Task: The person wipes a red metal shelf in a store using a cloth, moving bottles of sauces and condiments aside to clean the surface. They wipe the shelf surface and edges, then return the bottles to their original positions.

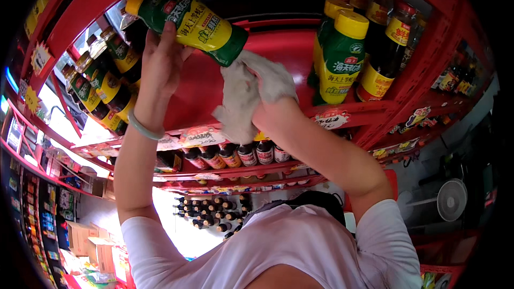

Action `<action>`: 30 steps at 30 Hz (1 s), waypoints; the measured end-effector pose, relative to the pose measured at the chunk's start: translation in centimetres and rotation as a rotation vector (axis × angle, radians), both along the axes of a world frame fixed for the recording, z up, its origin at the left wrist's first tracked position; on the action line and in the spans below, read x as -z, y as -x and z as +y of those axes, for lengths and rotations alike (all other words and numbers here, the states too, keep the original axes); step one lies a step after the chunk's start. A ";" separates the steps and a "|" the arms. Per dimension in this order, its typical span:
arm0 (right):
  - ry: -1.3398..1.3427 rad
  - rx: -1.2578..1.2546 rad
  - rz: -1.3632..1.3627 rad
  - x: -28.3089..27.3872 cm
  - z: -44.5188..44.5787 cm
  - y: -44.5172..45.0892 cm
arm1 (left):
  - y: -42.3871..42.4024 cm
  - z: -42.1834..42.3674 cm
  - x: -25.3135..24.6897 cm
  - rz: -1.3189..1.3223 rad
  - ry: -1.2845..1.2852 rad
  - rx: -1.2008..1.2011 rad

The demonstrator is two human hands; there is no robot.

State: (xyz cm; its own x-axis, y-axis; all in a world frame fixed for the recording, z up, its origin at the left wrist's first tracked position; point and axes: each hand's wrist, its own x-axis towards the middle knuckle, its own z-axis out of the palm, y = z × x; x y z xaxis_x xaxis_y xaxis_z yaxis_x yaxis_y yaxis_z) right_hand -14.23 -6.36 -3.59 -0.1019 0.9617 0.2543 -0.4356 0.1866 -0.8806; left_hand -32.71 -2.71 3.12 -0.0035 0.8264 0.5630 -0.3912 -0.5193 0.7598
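My left hand (162,58) grips a green plastic squeeze bottle (196,26) with a yellow cap and a yellow label that bears writing. The bottle is tilted nearly on its side above a red metal shelf (192,96), its cap to the left. A greyish-white cloth (240,96) is in my right hand (273,108), whose fingers are mostly hidden in its folds. The cloth's upper end meets the bottle's base. To the right, a similar green bottle (344,60) stands upright on the shelf with another partly behind it.
Dark sauce bottles (102,82) stand at the shelf's left side. A tall sauce bottle (383,56) stands at the right, near a red upright. Small bottles (247,155) line the shelf below. Lower down are several bottles (213,212), cardboard boxes (100,253) and a fan (451,200).
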 end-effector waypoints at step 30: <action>-0.157 -0.677 -0.138 -1.5 -12.8 -11.1 | -18.4 13.8 5.0 0.358 0.168 0.408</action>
